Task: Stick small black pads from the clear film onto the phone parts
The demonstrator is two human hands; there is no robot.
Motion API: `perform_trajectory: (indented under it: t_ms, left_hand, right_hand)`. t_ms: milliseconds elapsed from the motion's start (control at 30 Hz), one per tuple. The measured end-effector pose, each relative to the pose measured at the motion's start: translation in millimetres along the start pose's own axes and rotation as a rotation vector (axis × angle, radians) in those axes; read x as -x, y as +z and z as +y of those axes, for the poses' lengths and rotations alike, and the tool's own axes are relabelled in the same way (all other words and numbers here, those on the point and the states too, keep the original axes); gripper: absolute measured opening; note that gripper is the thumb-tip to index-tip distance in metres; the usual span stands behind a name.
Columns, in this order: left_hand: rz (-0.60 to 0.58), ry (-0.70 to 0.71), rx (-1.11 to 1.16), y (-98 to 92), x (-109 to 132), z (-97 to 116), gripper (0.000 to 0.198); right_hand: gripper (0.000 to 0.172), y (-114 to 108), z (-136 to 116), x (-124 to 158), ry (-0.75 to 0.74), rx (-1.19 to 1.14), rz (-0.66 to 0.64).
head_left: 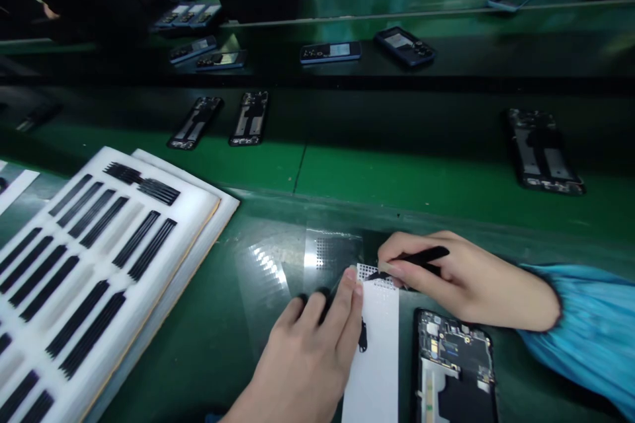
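Note:
My left hand is closed, with thumb and index finger together at the upper left edge of a white strip. Small dark squares in rows cover the strip's top end. Closed round black tweezers, my right hand rests beside that end, and the tweezer tips touch the squares or lie just above them. A small black part lies at the strip's left edge, partly hidden by my left hand. Below my right hand is an opened phone, its circuit board showing.
White foam trays holding black strips are stacked at left. Clear film sheets lie above my left hand. Opened phone bodies and another one lie on the green ledge. Blue phones sit on the shelf behind.

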State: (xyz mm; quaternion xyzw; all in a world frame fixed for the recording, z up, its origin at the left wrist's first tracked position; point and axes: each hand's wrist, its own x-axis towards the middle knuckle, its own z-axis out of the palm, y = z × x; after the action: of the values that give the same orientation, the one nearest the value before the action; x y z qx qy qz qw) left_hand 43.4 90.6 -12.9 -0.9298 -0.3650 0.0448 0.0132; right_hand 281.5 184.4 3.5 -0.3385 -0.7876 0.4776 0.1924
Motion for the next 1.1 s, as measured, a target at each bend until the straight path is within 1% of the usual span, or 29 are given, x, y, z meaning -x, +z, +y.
perform_trajectory:
  t_ms: [100,200,300,467,533,600,667,700,733,767,800,833,900,933,967,1033,1100]
  left_hand:
    - [0.009,-0.007,-0.014,1.7,0,1,0.066]
    - [0.013,-0.010,-0.013,2.8,1,2,0.066]
    - [0.014,-0.020,-0.024,3.5,1,2,0.067]
    - [0.032,-0.036,-0.082,5.3,-1,3,0.069]
    - [0.049,-0.054,-0.094,6.6,-1,2,0.070]
    - [0.088,-0.077,-0.059,7.6,1,1,0.071]
    - [0.199,-0.087,0.086,7.0,5,0,0.066]
    - [0.278,-0.100,0.218,5.6,8,0,0.061]
    - [0.352,-0.140,0.379,3.4,10,0,0.055]
    - [0.411,-0.212,0.552,0.3,13,1,0.047]
    - [0.444,-0.315,0.721,-3.4,14,2,0.039]
    - [0.445,-0.435,0.874,-7.6,15,3,0.030]
    - [0.383,-0.673,1.114,-15.7,14,5,0.016]
    - [0.351,-0.762,1.211,-18.9,13,5,0.015]
    - [0.322,-0.834,1.301,-21.3,12,5,0.019]
    - [0.289,-0.934,1.428,-22.8,9,5,0.028]
    - [0.299,-0.993,1.481,-20.7,8,2,0.033]
  right_hand:
    - [0.025,1,-1,-3,0.002,-0.002,0.004]
    - [0.029,8,5,1,0.060,-0.052,0.050]
    - [0.033,15,12,4,0.144,-0.178,0.123]
    - [0.037,19,19,8,0.169,-0.454,0.218]
    - [0.038,18,20,14,0.177,-0.506,0.267]
    - [0.039,17,20,27,0.180,-0.521,0.343]
    - [0.039,19,21,44,0.199,-0.508,0.426]
    - [0.038,20,21,53,0.212,-0.492,0.458]
    - [0.038,22,21,62,0.227,-0.472,0.481]
    - [0.037,24,21,70,0.247,-0.450,0.495]
    - [0.037,27,21,77,0.265,-0.429,0.503]
    - [0.037,29,20,82,0.279,-0.408,0.505]
    - [0.037,33,20,89,0.298,-0.375,0.499]
    - [0.037,35,20,91,0.303,-0.364,0.493]
    - [0.037,36,20,92,0.302,-0.354,0.490]
    - [0.035,36,19,93,0.293,-0.342,0.495]
    - [0.034,35,19,93,0.295,-0.347,0.507]
